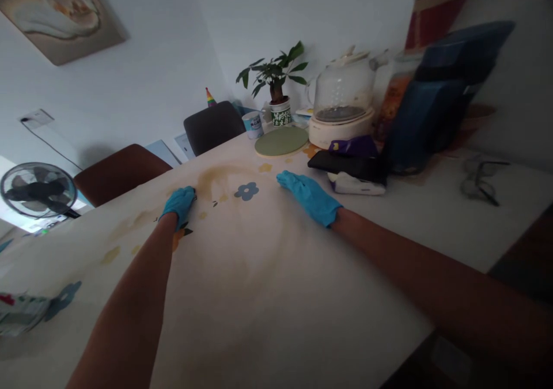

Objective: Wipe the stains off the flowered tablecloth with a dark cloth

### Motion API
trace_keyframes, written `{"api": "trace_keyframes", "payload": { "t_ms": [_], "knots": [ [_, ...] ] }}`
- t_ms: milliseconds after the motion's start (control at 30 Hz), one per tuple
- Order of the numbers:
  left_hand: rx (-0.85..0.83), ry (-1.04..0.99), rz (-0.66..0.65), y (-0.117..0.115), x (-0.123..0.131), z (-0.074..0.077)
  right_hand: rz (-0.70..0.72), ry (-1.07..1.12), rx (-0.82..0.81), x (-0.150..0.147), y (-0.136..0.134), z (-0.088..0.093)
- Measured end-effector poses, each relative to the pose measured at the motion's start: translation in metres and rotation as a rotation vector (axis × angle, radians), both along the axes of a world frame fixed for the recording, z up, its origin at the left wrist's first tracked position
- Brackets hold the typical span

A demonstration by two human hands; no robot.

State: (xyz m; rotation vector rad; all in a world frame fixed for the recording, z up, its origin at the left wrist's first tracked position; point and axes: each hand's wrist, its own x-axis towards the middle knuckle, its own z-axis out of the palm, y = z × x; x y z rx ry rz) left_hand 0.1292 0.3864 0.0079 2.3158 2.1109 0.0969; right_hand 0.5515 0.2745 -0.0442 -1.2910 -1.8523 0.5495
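My left hand (178, 203), in a blue glove, rests on a pale flower-printed tablecloth (242, 245) left of the middle. Its fingers look curled together at the cloth, and whatever may be under them is hidden. My right hand (309, 196), also gloved in blue, lies on the cloth further right with its fingers stretched out to the left. Nothing shows in it. Between the hands are a printed blue flower (246, 191) and brownish stains (216, 174). Close beyond the right hand lie a dark flat case (343, 163) and a white tissue pack (358, 184).
Along the wall stand a glass kettle (343, 92) on its base, a potted plant (280, 109), a mug (253, 125), a round green mat (281, 141) and a blurred dark blue container (425, 112). Glasses (481, 181) lie right. Chairs (123, 173) and a fan (38, 190) are left.
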Motion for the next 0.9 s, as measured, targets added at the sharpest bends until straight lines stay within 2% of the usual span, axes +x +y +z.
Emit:
{"api": "trace_keyframes", "payload": {
  "t_ms": [67,167,333,433,700,800,900],
  "knots": [
    [-0.014,-0.018,-0.031,-0.005,0.000,0.001,0.000,-0.014,0.003,-0.001,-0.001,0.002],
    [-0.022,-0.061,-0.067,-0.027,0.003,0.001,-0.001,-0.016,-0.007,-0.001,-0.001,0.005],
    [-0.045,-0.311,-0.088,-0.088,0.012,-0.001,-0.009,-0.009,-0.023,-0.001,-0.001,0.006],
    [-0.065,-0.373,-0.081,-0.129,0.019,0.000,-0.012,0.000,-0.006,-0.003,0.001,0.006],
    [-0.113,-0.256,-0.335,-0.229,0.035,-0.001,-0.033,0.116,-0.040,-0.009,0.008,0.003],
    [-0.127,-0.250,-0.394,-0.252,0.042,-0.004,-0.033,0.129,-0.032,-0.009,0.012,0.000],
    [-0.138,-0.244,-0.442,-0.261,0.051,-0.007,-0.032,0.142,-0.043,-0.011,0.014,-0.001]
  ]
}}
